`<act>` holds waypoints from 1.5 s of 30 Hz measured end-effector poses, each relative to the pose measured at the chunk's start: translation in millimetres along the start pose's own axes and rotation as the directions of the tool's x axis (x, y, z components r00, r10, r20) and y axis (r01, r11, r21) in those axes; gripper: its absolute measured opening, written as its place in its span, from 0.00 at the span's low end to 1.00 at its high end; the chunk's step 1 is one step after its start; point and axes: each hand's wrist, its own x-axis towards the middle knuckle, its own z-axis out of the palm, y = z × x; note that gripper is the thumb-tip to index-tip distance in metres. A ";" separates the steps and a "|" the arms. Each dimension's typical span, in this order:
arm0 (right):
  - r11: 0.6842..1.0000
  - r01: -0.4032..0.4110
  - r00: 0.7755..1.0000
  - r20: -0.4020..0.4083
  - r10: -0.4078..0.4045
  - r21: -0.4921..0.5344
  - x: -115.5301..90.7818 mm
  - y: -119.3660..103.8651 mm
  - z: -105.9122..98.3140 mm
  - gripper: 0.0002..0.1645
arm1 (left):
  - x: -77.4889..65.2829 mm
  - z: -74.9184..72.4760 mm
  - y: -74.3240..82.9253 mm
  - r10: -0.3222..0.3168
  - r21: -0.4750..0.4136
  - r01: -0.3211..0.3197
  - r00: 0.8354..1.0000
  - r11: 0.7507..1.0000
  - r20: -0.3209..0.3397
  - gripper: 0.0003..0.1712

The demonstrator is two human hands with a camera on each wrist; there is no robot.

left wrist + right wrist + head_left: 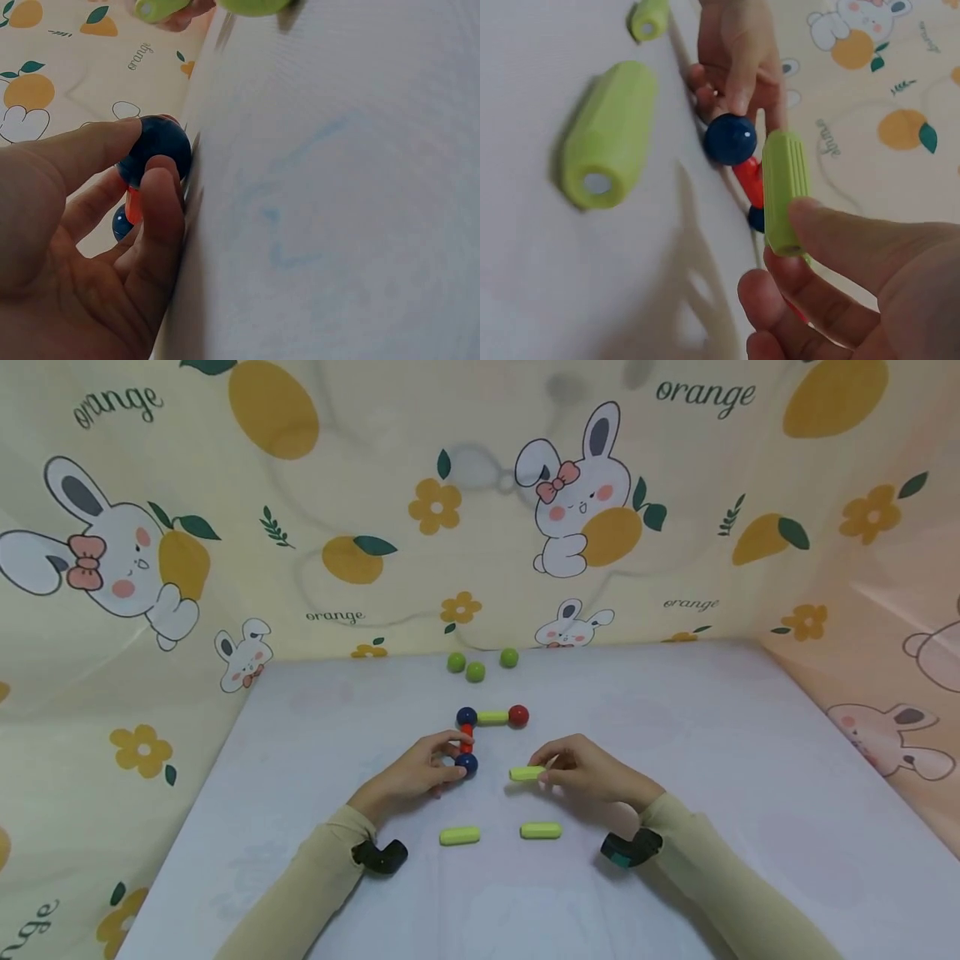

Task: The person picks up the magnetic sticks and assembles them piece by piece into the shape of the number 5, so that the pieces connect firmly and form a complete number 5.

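Note:
My left hand pinches the near blue ball between thumb and fingers. From that ball a red rod runs back to a second blue ball, where a yellow-green rod leads right to a red ball. My right hand holds a loose yellow-green rod by one end, its other end pointing left toward the near blue ball, with a gap between them. In the right wrist view, the thumb lies along this ribbed rod, with fingers beneath.
Two more yellow-green rods, one on the left and one on the right, lie on the white table in front of the hands. Three green balls sit at the back, near the patterned cloth.

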 end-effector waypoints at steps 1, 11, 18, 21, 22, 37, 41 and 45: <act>1.000 0.001 1.000 -0.008 -0.001 -0.006 1.7 -1.5 -0.7 0.12 | 0.3 -0.1 0.0 0.006 0.002 -0.006 1.000 1.000 0.002 0.28; 0.999 -0.003 0.999 -0.047 0.001 -0.051 19.3 -13.3 0.2 0.13 | 0.4 0.1 -0.5 0.011 0.000 -0.011 1.000 1.000 0.012 0.28; 0.998 -0.026 0.997 -0.080 0.022 -0.058 29.4 -14.7 -0.1 0.11 | 1.3 -0.8 -2.3 0.010 -0.002 -0.010 1.000 1.000 0.009 0.28; 0.999 -0.029 0.998 -0.064 0.027 -0.037 30.9 -13.8 1.8 0.12 | 0.8 -1.1 -2.2 0.000 -0.009 0.000 1.000 1.000 0.007 0.28; 0.999 -0.033 0.998 -0.059 0.031 -0.030 31.1 -13.5 2.7 0.12 | 0.6 -1.2 -2.1 -0.002 -0.009 0.002 1.000 1.000 0.006 0.28; 0.993 -0.117 0.987 -0.117 0.114 -0.022 39.7 -1.0 24.7 0.14 | -0.9 -1.4 -0.5 0.001 -0.012 -0.001 1.000 1.000 0.009 0.28; 0.995 -0.093 0.988 -0.127 0.088 -0.032 40.0 -0.4 27.3 0.14 | -0.8 -1.0 -0.4 -0.007 -0.018 0.007 1.000 1.000 0.009 0.28; 0.997 -0.075 0.989 -0.132 0.069 -0.034 40.7 0.3 28.4 0.14 | 0.2 -0.8 -0.4 -0.017 -0.022 0.017 1.000 1.000 0.001 0.28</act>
